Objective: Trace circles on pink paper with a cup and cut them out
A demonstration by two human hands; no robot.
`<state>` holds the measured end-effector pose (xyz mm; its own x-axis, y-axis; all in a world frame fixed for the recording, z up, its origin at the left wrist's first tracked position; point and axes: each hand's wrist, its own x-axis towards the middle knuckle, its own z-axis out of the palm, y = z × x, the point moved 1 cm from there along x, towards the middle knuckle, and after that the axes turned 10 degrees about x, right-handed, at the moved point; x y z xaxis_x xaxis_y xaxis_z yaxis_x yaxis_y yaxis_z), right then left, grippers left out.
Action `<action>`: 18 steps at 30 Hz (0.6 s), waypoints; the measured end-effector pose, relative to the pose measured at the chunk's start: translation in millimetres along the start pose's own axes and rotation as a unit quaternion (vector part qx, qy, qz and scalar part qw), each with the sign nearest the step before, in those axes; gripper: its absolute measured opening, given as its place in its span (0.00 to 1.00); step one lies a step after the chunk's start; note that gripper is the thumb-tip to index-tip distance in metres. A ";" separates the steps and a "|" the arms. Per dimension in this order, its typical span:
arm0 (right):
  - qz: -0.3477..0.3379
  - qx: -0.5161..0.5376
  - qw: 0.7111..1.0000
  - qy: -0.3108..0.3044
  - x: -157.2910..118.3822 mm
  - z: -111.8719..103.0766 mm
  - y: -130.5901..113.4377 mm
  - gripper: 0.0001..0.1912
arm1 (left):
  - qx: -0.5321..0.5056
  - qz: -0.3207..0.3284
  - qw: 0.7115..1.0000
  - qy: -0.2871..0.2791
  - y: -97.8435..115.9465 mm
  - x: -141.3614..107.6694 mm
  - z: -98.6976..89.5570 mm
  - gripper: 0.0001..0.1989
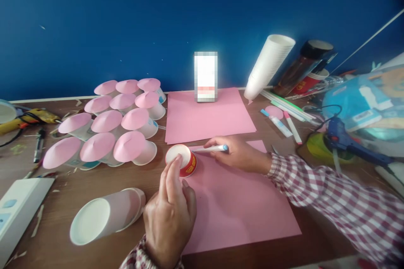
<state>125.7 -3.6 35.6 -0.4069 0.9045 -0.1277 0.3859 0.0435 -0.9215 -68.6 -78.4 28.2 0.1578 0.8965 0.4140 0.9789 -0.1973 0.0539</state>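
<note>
A red paper cup (188, 164) with yellow print stands upside down on the upper left edge of a pink paper sheet (246, 201). My left hand (170, 201) presses its outstretched fingers, held together, onto the cup's white base and steadies it. Between the thumb and fingers of my right hand (235, 153) is a white marker pen (211, 149) with a blue end. Its tip points left, at the side of the cup close to the paper. Whether the tip touches the paper is too small to tell.
Left stand several white cups topped with pink paper cones (105, 121); nearer lie stacked white cups (94, 220) and a power strip (19, 210). A second pink sheet (208, 122), a phone (205, 76), a tall cup stack (269, 65) and glue guns (347, 138) surround the work.
</note>
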 end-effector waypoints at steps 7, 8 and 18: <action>-0.009 -0.024 0.999 0.043 -15.3 8.9 -0.1 0.12 | 0.031 -0.005 0.997 -0.077 -3.9 4.7 -15.7 0.27; -0.011 -0.028 0.998 0.046 -17.7 10.5 0.0 0.12 | 0.033 -0.004 0.996 -0.085 -4.0 6.1 -18.1 0.28; -0.006 -0.075 0.995 0.058 -39.2 27.6 -8.5 0.09 | 0.037 0.009 0.990 -0.134 -6.4 15.4 -33.4 0.30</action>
<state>115.5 -51.2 38.4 -0.3184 0.9457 -0.0653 0.5047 0.1107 -0.8562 -76.8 -76.5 64.6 0.1946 0.9682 0.1570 0.9809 -0.1935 -0.0224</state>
